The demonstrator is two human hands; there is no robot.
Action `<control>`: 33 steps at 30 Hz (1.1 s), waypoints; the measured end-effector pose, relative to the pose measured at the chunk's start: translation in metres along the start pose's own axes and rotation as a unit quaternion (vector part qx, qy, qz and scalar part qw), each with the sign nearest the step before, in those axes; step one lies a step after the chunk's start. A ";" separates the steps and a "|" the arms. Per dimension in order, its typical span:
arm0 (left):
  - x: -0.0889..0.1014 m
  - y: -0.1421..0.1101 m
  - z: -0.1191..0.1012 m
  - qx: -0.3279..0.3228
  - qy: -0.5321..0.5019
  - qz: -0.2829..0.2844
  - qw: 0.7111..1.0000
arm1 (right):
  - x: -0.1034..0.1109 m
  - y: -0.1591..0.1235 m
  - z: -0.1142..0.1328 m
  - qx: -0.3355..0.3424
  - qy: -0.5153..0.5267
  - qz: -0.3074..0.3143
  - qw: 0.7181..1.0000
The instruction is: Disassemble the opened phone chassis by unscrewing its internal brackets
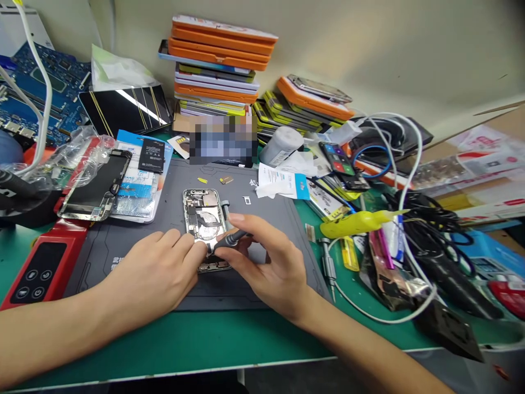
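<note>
An opened phone (211, 219) lies on the grey work mat (151, 290), its inner parts, a round coil area and flat cables showing. My left hand (162, 268) is closed over the phone's lower left side, fingertips pinched near the tool's end; what they grip is hidden. Between thumb and fingers, my right hand (274, 262) holds a dark grey screwdriver-like tool (233, 238), tilted, its end over the lower part of the phone. Just beyond the phone on the mat are a small SIM tray (246, 200) and small yellowish pieces (226, 180).
Left are a detached phone screen (98, 186), a black battery (152, 155) and a red device with buttons (39, 268). Stacked orange boxes (221, 49) stand at the back. Right lie a grey screwdriver (328, 265), a yellow bottle (356, 222), a white cable (381, 318) and black cords.
</note>
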State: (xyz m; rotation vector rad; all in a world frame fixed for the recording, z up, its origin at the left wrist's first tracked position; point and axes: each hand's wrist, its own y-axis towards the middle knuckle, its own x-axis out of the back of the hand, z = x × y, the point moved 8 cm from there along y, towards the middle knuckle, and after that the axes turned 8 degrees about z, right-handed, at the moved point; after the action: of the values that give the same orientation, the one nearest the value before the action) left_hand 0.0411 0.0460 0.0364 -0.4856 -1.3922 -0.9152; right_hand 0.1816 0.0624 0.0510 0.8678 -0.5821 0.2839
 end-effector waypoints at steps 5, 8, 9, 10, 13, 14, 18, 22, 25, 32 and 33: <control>0.000 0.000 -0.001 -0.002 -0.003 0.001 1.000 | -0.003 0.004 0.004 0.025 0.027 0.023 0.999; -0.002 0.000 0.000 -0.001 -0.010 0.010 1.000 | -0.002 0.004 0.006 0.025 0.005 0.022 0.999; -0.003 0.000 0.001 -0.001 -0.011 0.012 1.000 | -0.002 0.004 0.007 0.025 -0.001 0.023 0.999; -0.003 0.000 0.001 0.000 -0.013 0.013 1.000 | -0.003 0.003 0.007 0.026 -0.002 0.025 0.999; -0.003 0.001 0.002 0.002 -0.013 0.010 1.000 | -0.006 0.001 0.007 0.033 0.021 0.046 0.998; -0.002 0.001 0.002 0.001 -0.012 0.008 1.000 | -0.008 0.001 0.007 0.034 0.034 0.054 0.997; 0.000 0.001 0.001 -0.005 -0.010 0.008 1.000 | -0.006 0.000 0.003 0.029 0.058 0.042 0.997; 0.002 0.000 0.000 -0.005 0.004 0.007 1.000 | -0.003 0.001 0.003 0.029 0.050 0.031 0.998; 0.004 0.000 0.000 -0.010 0.005 0.005 1.000 | -0.003 0.001 0.006 0.044 0.062 0.041 0.996; 0.006 0.001 -0.002 -0.009 0.016 -0.003 1.000 | -0.001 -0.002 0.007 0.043 0.061 0.031 0.997; 0.007 0.001 -0.002 -0.011 0.016 -0.004 1.000 | -0.001 -0.003 0.006 0.040 0.060 0.030 0.997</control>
State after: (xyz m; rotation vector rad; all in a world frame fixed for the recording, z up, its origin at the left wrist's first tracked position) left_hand 0.0427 0.0432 0.0428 -0.4804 -1.3574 -0.9407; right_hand 0.1801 0.0558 0.0522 0.9053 -0.4884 0.4133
